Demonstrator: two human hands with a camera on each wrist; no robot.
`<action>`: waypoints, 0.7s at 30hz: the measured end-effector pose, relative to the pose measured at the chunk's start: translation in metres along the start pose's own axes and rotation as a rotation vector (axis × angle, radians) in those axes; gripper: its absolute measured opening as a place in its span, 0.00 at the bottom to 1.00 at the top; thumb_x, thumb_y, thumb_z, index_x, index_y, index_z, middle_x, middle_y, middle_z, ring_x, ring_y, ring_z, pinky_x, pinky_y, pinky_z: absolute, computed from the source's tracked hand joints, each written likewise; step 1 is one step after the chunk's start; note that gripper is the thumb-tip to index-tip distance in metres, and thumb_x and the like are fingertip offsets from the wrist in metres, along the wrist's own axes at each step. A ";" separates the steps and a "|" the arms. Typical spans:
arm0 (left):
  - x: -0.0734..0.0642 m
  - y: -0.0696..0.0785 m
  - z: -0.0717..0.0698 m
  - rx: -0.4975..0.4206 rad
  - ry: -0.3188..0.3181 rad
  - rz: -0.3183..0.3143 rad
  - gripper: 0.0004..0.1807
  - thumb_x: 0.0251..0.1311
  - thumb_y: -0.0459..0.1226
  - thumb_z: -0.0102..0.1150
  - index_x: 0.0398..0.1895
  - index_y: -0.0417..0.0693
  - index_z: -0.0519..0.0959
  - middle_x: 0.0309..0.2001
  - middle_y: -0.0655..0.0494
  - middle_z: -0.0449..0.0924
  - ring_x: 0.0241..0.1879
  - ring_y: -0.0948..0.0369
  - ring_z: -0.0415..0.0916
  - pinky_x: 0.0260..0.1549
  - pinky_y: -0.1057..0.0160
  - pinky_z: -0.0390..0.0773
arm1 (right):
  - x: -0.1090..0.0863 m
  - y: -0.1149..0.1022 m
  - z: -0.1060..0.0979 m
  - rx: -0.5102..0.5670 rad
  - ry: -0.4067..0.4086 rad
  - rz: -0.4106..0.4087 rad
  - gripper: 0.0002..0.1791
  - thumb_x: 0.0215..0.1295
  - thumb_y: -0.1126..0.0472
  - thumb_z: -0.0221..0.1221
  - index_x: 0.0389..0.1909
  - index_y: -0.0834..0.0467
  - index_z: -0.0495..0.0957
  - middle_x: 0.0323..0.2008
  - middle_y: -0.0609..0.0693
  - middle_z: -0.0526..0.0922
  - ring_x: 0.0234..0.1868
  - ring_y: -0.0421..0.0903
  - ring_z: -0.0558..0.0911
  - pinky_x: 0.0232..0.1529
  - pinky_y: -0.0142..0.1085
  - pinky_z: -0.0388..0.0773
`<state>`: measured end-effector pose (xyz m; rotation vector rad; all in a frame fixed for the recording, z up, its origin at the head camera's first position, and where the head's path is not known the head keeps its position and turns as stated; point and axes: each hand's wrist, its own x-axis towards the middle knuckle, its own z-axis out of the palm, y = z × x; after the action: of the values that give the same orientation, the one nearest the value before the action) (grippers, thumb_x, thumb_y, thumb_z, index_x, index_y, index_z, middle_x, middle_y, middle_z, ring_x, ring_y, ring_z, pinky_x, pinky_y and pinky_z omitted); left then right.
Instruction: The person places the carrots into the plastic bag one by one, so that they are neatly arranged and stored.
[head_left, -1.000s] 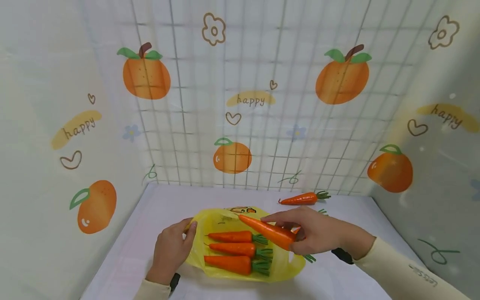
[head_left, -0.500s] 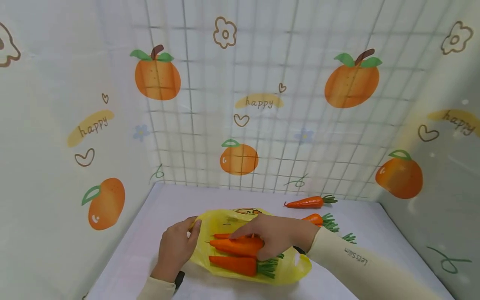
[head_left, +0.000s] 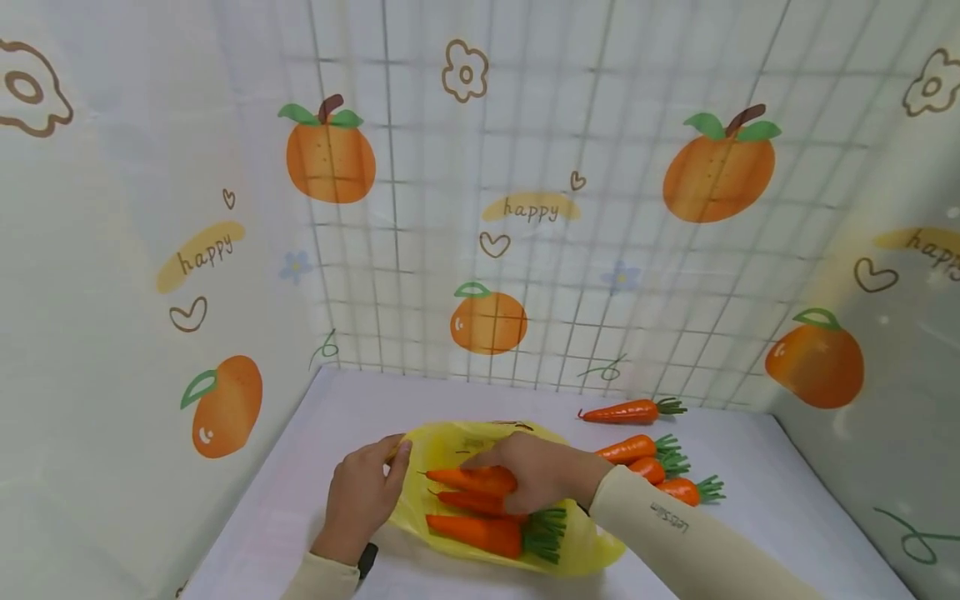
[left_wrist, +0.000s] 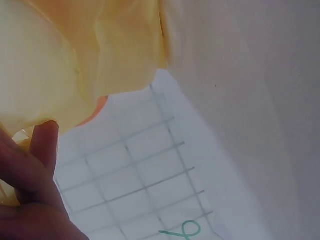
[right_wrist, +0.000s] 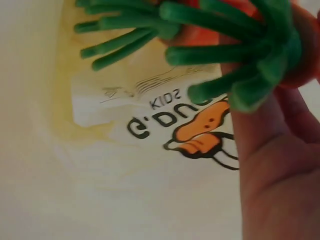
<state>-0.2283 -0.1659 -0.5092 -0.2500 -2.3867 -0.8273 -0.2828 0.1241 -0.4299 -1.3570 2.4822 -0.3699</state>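
Note:
In the head view a yellow plastic bag [head_left: 588, 537] lies on its side with its mouth toward me. My left hand [head_left: 360, 500] pinches the bag's left edge and keeps the mouth spread. Inside, orange carrots with green tops lie side by side, tips to the left. My right hand [head_left: 543, 471] reaches into the bag, its thumb and fingers around the upper carrot [head_left: 465, 477] and hiding its top. A middle carrot [head_left: 465, 501] shows just below it, and the nearest carrot [head_left: 476, 533] lies along the lower side. The right wrist view shows green carrot stems [right_wrist: 220, 50] by the fingers.
On the white table [head_left: 360, 400], a carrot [head_left: 622, 412] lies at the back right. Several more carrots [head_left: 630, 450] lie right of the bag, partly behind the right sleeve. A printed curtain [head_left: 487, 250] over a wire grid stands behind, with side walls left and right.
My right hand has carried a carrot from above the bag's right side down among the carrots inside. The left hand still pinches the bag's edge. The head view has shifted slightly.

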 end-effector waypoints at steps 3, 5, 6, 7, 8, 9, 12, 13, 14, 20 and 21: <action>0.000 0.000 0.001 -0.001 0.003 0.002 0.19 0.79 0.52 0.57 0.55 0.53 0.89 0.37 0.63 0.89 0.34 0.62 0.86 0.37 0.51 0.87 | 0.002 0.008 0.001 -0.010 0.027 0.019 0.39 0.57 0.65 0.68 0.72 0.44 0.78 0.61 0.34 0.81 0.40 0.36 0.74 0.41 0.32 0.77; 0.000 0.000 0.002 -0.002 0.002 0.001 0.18 0.79 0.52 0.57 0.55 0.53 0.89 0.37 0.64 0.89 0.34 0.62 0.86 0.37 0.51 0.87 | 0.003 0.012 0.001 -0.027 0.041 0.048 0.39 0.56 0.65 0.67 0.72 0.43 0.78 0.61 0.33 0.81 0.42 0.36 0.75 0.45 0.33 0.77; 0.000 -0.001 0.003 0.003 -0.001 -0.002 0.19 0.79 0.52 0.56 0.55 0.54 0.90 0.37 0.64 0.89 0.34 0.63 0.85 0.37 0.52 0.87 | 0.003 0.013 0.001 -0.034 0.045 0.060 0.39 0.56 0.65 0.67 0.72 0.42 0.78 0.59 0.33 0.81 0.41 0.37 0.75 0.44 0.34 0.77; 0.000 -0.001 0.003 0.008 -0.003 -0.002 0.19 0.79 0.53 0.56 0.55 0.54 0.89 0.36 0.65 0.89 0.34 0.63 0.85 0.37 0.52 0.87 | 0.004 0.014 0.001 -0.043 0.050 0.075 0.40 0.56 0.65 0.67 0.72 0.41 0.77 0.58 0.33 0.82 0.42 0.38 0.76 0.47 0.35 0.77; -0.001 -0.002 0.004 0.010 -0.006 -0.003 0.19 0.79 0.53 0.55 0.55 0.55 0.89 0.37 0.65 0.89 0.34 0.64 0.85 0.37 0.53 0.87 | 0.005 0.014 0.002 -0.024 0.040 0.089 0.40 0.57 0.65 0.67 0.73 0.40 0.77 0.59 0.32 0.81 0.45 0.37 0.76 0.50 0.35 0.77; -0.001 -0.002 0.005 0.012 -0.009 -0.004 0.19 0.79 0.53 0.55 0.55 0.55 0.90 0.37 0.66 0.89 0.34 0.64 0.85 0.37 0.53 0.87 | 0.005 0.014 0.002 -0.022 0.045 0.095 0.40 0.57 0.65 0.68 0.73 0.40 0.77 0.60 0.32 0.80 0.47 0.37 0.76 0.53 0.36 0.77; -0.002 -0.004 0.006 0.013 -0.017 -0.001 0.19 0.79 0.53 0.55 0.55 0.56 0.90 0.38 0.66 0.89 0.35 0.65 0.85 0.37 0.54 0.87 | 0.008 0.014 0.004 0.031 0.029 0.134 0.39 0.60 0.63 0.70 0.73 0.38 0.76 0.62 0.31 0.78 0.53 0.35 0.76 0.59 0.38 0.77; -0.002 -0.004 0.006 0.013 -0.017 0.002 0.19 0.79 0.53 0.55 0.55 0.56 0.90 0.39 0.66 0.89 0.35 0.65 0.86 0.37 0.55 0.87 | 0.009 0.015 0.005 0.046 0.022 0.142 0.39 0.61 0.61 0.72 0.74 0.37 0.75 0.64 0.30 0.77 0.55 0.33 0.76 0.62 0.38 0.76; -0.002 -0.004 0.006 0.012 -0.018 0.005 0.19 0.79 0.53 0.55 0.55 0.56 0.90 0.39 0.66 0.89 0.35 0.66 0.86 0.36 0.55 0.87 | 0.009 0.016 0.005 0.046 0.023 0.144 0.38 0.62 0.60 0.72 0.74 0.37 0.75 0.65 0.30 0.77 0.57 0.33 0.75 0.64 0.39 0.76; -0.001 -0.003 0.007 0.014 -0.010 0.018 0.17 0.79 0.51 0.56 0.55 0.57 0.90 0.38 0.67 0.89 0.35 0.66 0.86 0.37 0.55 0.87 | 0.008 0.026 0.003 -0.114 0.082 0.089 0.38 0.61 0.69 0.65 0.73 0.44 0.77 0.64 0.38 0.80 0.54 0.38 0.78 0.61 0.43 0.78; -0.001 -0.003 0.006 0.013 -0.010 0.017 0.17 0.79 0.51 0.56 0.55 0.56 0.90 0.38 0.66 0.89 0.35 0.66 0.86 0.37 0.55 0.87 | 0.007 0.026 0.002 -0.123 0.081 0.083 0.38 0.60 0.69 0.63 0.73 0.45 0.77 0.65 0.40 0.80 0.53 0.39 0.78 0.59 0.42 0.79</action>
<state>-0.2313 -0.1642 -0.5155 -0.2696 -2.3950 -0.8039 -0.3061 0.1313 -0.4422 -1.3036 2.6581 -0.2622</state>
